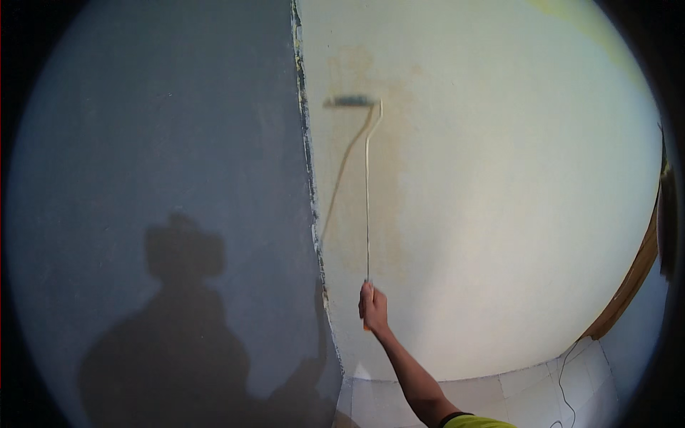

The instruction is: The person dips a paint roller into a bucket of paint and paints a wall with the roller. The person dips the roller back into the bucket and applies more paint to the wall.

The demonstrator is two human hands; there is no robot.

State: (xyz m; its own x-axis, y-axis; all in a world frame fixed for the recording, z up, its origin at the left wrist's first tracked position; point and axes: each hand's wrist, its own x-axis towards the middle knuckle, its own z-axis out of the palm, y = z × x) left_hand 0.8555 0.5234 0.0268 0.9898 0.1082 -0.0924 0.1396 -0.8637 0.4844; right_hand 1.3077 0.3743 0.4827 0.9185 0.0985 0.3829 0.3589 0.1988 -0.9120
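Observation:
My right hand [374, 306] is closed around the handle of a long-framed paint roller [367, 203]. The roller stands upright in my grip, its thin metal rod rising to a bend near the top. Its dark roller sleeve [350, 101] lies level, slightly blurred, at the pale wall [481, 160], close to the corner. Around and below the sleeve the wall bears a tan, damp-looking patch [393, 214]. The roller's shadow slants down to the left. My left hand is out of view.
A dark grey wall [241, 134] meets the pale one at a rough, chipped corner edge [306, 139]. Light tiles [471, 398] run along the bottom. At the right are a brown wooden frame [626, 294] and a thin dark cable [561, 380]. A person's shadow falls on the grey wall.

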